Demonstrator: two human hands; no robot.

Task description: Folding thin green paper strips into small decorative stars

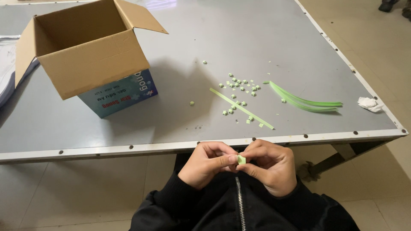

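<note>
Left hand and right hand fingers pinched on green paper piece (tiny, folded)

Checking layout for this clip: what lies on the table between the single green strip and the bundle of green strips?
In the head view, small green folded pieces lie scattered between the single strip and the bundle.

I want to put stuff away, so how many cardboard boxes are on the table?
1. The open brown cardboard box, with a blue printed base, stands at the far left of the grey table. More could sit outside the camera's view.
</note>
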